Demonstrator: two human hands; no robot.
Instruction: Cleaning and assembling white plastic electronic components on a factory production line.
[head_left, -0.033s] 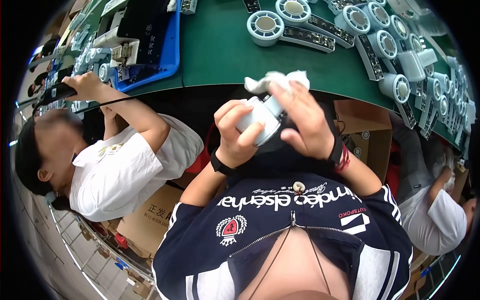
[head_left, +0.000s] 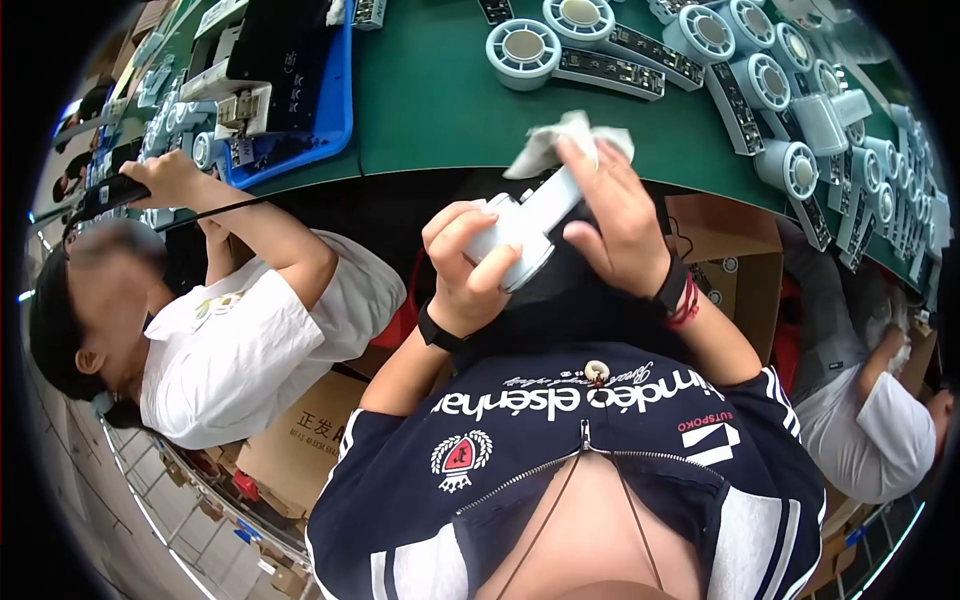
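My left hand (head_left: 466, 258) grips the round head of a pale blue device housing (head_left: 549, 206) with a straight handle, held in front of my chest near the table edge. Its handle points up and to the right. A crumpled white cloth (head_left: 546, 146) lies over the handle's far end. My right hand (head_left: 622, 222) presses that cloth to the handle with its fingers, its thumb standing apart. The fingers partly cover the handle's tip.
Several similar housings, such as one round-headed piece (head_left: 523, 54) with a circuit board, lie on the green table (head_left: 430, 110). A blue tray (head_left: 340, 110) with black equipment is at left. A co-worker (head_left: 235, 340) sits left; a cardboard box (head_left: 745, 290) stands below the table at right.
My right hand and the cloth have shifted slightly outward along the handle, so more of the handle shows. The housing stays in my left hand.
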